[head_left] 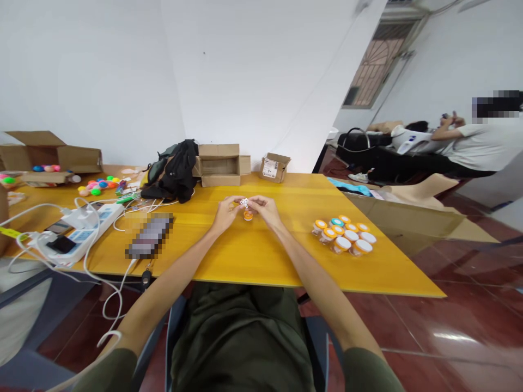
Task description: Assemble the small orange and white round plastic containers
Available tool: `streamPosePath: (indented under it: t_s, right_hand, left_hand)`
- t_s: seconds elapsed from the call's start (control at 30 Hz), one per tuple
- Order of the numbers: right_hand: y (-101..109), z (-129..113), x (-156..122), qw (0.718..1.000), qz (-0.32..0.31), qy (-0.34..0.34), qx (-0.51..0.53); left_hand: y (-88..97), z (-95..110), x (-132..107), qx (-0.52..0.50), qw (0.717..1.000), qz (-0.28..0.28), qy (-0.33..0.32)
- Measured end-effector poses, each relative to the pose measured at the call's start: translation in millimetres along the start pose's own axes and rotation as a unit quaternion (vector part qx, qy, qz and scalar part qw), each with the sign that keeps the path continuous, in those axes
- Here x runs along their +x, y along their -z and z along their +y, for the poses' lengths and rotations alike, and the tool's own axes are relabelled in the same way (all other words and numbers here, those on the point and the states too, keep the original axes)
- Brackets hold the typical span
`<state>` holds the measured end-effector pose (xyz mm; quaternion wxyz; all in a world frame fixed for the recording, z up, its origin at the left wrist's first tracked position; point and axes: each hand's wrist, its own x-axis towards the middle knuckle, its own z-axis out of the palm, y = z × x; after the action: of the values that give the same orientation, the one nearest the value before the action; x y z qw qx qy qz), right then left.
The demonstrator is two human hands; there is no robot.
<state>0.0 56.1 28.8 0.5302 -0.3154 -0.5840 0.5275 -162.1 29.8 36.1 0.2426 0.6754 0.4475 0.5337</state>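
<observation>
Above the yellow table (253, 256), my left hand (227, 211) and my right hand (263, 209) meet in front of me. Both are closed, their fingertips pinching a small white object with dark spots (244, 203) from either side; its exact kind is too small to tell. Just beneath it on the tabletop stands a small round container with an orange top (248, 216). To the right of my right hand, several small clear jars (344, 236) are grouped together, most with orange or white lids and one with a teal lid.
Left lie a phone (151, 235), a power strip (87, 234) with white cables, and colourful balls (100, 186). Behind stand a black bag (174, 171), an open cardboard box (220, 166) and a smaller box (274, 167). A large carton (404, 223) adjoins the right edge; a person (482, 141) sits beyond.
</observation>
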Motion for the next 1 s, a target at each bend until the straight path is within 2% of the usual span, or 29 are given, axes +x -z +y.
streamPosePath:
  t_s: [0.17,0.37,0.63,1.0]
  right_hand:
    - [-4.9,-0.5,-2.4,1.0,-0.003,-0.013,0.008]
    - [-6.1,1.3,-1.3,1.0,0.016,0.002,0.004]
    - [-5.8,4.0,2.1,1.0,0.004,0.009,0.003]
    - [-5.7,-1.1,1.5,0.998,0.001,0.045,-0.049]
  left_hand:
    - [0.9,2.1,-0.5,-0.002,1.0,0.008,0.023]
    - [0.4,1.8,-0.2,-0.021,1.0,0.004,0.022]
    - [1.0,1.3,0.4,-0.072,0.997,0.004,0.041]
    - [1.4,-3.1,1.1,-0.095,0.994,0.006,0.054]
